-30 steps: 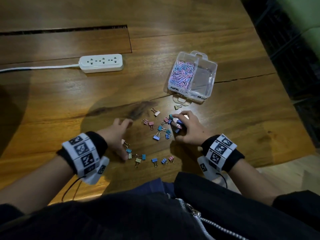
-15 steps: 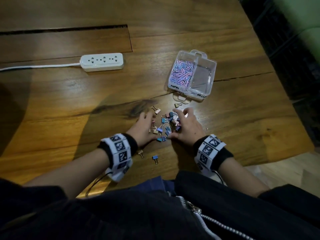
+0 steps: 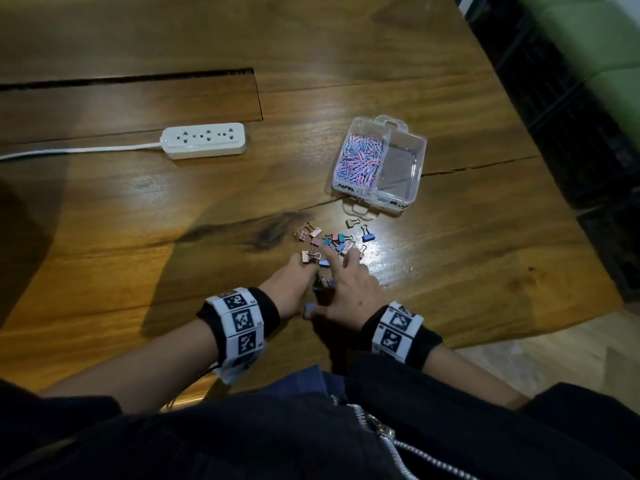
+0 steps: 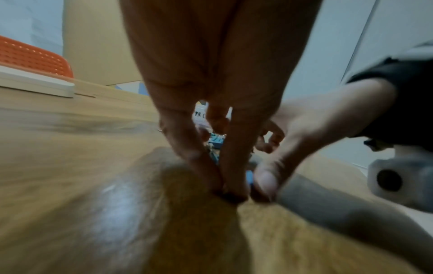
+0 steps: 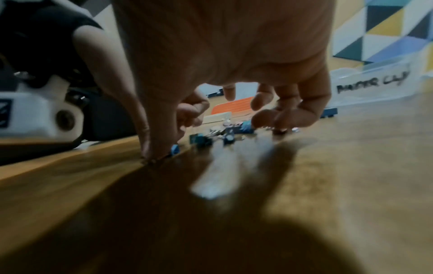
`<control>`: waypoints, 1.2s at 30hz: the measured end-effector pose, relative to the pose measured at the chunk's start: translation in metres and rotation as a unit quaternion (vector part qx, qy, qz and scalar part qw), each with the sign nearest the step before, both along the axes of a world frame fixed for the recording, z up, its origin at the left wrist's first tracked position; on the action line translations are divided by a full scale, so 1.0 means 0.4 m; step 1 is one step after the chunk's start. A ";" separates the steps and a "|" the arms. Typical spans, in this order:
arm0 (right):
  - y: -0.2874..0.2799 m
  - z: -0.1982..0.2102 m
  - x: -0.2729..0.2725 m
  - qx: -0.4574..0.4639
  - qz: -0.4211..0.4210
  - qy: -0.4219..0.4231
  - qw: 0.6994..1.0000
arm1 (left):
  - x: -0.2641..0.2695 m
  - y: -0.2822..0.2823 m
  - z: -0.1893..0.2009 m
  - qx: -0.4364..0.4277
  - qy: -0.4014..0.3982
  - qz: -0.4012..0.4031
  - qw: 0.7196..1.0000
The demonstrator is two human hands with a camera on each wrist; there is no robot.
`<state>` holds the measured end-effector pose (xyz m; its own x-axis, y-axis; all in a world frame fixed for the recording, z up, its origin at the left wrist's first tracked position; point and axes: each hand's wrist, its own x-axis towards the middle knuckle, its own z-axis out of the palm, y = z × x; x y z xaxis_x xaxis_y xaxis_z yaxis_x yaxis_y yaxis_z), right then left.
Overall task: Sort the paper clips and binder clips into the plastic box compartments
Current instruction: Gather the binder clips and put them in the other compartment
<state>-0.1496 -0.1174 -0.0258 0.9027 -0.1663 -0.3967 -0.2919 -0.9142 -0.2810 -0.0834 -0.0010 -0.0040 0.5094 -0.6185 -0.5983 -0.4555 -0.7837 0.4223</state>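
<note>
Wooden table (image 3: 138,209) under both my hands; left hand (image 3: 294,282) and right hand (image 3: 349,289) lie side by side, fingers straight-ish, tips pressing into the binder clips (image 3: 332,239) (gripping none, afaict); plastic box (image 3: 405,199) sits just beyond, paper clips (image 3: 360,157) in its left compartment, right compartment bare; power strip (image 3: 204,140) far left.

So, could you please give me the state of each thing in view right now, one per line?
plastic box: open, lid off, upright on the table.
left compartment: filled with paper clips.
right compartment: empty.
binder clips: loose in a cluster on the table, none boxed.
left hand: fingers down on the table beside the clips.
right hand: fingers spread over the clips.
power strip: nothing plugged in.
</note>
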 end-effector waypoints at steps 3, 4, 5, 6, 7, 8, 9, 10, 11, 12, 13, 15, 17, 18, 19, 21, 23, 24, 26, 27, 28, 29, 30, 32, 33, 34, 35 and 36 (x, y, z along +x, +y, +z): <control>-0.056 0.009 0.035 0.003 -0.085 -0.037 0.996 | 0.016 -0.022 -0.006 -0.079 -0.085 0.028 0.993; -0.082 0.014 0.043 -0.003 -0.106 -0.042 0.993 | 0.024 -0.026 -0.011 -0.074 -0.123 0.037 0.989; -0.107 0.017 0.050 -0.003 -0.125 -0.044 0.991 | 0.033 -0.029 -0.015 -0.060 -0.149 0.051 0.986; -0.129 0.020 0.054 0.004 -0.141 -0.042 0.989 | 0.044 -0.032 -0.017 -0.041 -0.158 0.067 0.984; -0.148 0.021 0.059 0.015 -0.152 -0.036 0.988 | 0.055 -0.035 -0.018 -0.023 -0.155 0.079 0.984; -0.163 0.021 0.064 0.026 -0.156 -0.026 0.987 | 0.067 -0.040 -0.015 -0.004 -0.145 0.081 0.986; -0.174 0.023 0.068 0.032 -0.151 -0.013 0.988 | 0.079 -0.047 -0.012 0.014 -0.136 0.075 0.988; -0.179 0.025 0.074 0.033 -0.137 -0.001 0.990 | 0.091 -0.057 -0.009 0.028 -0.128 0.065 0.989; -0.181 0.028 0.080 0.029 -0.118 0.009 0.993 | 0.100 -0.068 -0.005 0.037 -0.121 0.052 0.991; -0.182 0.030 0.087 0.024 -0.096 0.018 0.995 | 0.107 -0.080 -0.001 0.041 -0.116 0.034 0.992; -0.182 0.032 0.094 0.022 -0.079 0.024 0.996 | 0.113 -0.093 0.002 0.043 -0.114 0.014 0.992; -0.181 0.034 0.105 0.029 -0.069 0.023 0.997 | 0.119 -0.116 0.005 0.042 -0.120 -0.017 0.992; -0.178 0.031 0.107 0.041 -0.087 0.008 0.995 | 0.122 -0.131 0.004 0.030 -0.121 -0.022 0.992; -0.178 0.029 0.107 0.047 -0.100 -0.001 0.994 | 0.124 -0.137 0.004 0.023 -0.120 -0.020 0.992; -0.177 0.027 0.106 0.051 -0.116 -0.007 0.992 | 0.125 -0.142 0.002 0.017 -0.119 -0.019 0.993; -0.178 0.023 0.107 0.058 -0.151 -0.017 0.987 | 0.133 -0.149 -0.001 0.011 -0.109 -0.017 0.994; -0.179 0.025 0.102 0.066 -0.179 -0.037 0.981 | 0.141 -0.152 -0.004 0.005 -0.097 -0.013 0.995; -0.178 0.026 0.102 0.070 -0.186 -0.044 0.979 | 0.146 -0.150 -0.003 -0.001 -0.088 -0.009 0.996; -0.173 0.023 0.102 0.084 -0.192 -0.032 0.977 | 0.151 -0.143 -0.014 -0.009 -0.052 0.007 0.999; -0.175 0.021 0.101 0.095 -0.193 -0.027 0.976 | 0.154 -0.143 -0.016 -0.014 -0.040 0.013 0.999; -0.178 0.020 0.102 0.104 -0.192 -0.025 0.976 | 0.159 -0.146 -0.018 -0.017 -0.034 0.017 0.999; -0.181 0.021 0.106 0.110 -0.184 -0.023 0.977 | 0.163 -0.150 -0.017 -0.023 -0.029 0.026 0.999; -0.184 0.019 0.110 0.107 -0.167 -0.015 0.980 | 0.164 -0.153 -0.018 -0.024 -0.020 0.037 0.999; -0.186 0.013 0.118 0.093 -0.133 -0.004 0.987 | 0.165 -0.159 -0.014 -0.022 -0.017 0.038 0.999; -0.188 0.014 0.121 0.094 -0.125 -0.006 0.988 | 0.163 -0.161 -0.009 -0.022 -0.021 0.030 0.999; -0.188 0.016 0.123 0.101 -0.121 -0.009 0.987 | 0.161 -0.163 -0.006 -0.023 -0.025 0.023 0.999; -0.187 0.020 0.124 0.109 -0.118 -0.015 0.987 | 0.159 -0.162 -0.004 -0.025 -0.030 0.014 0.999; -0.188 0.022 0.125 0.117 -0.119 -0.021 0.986 | 0.157 -0.162 -0.001 -0.026 -0.038 0.003 0.999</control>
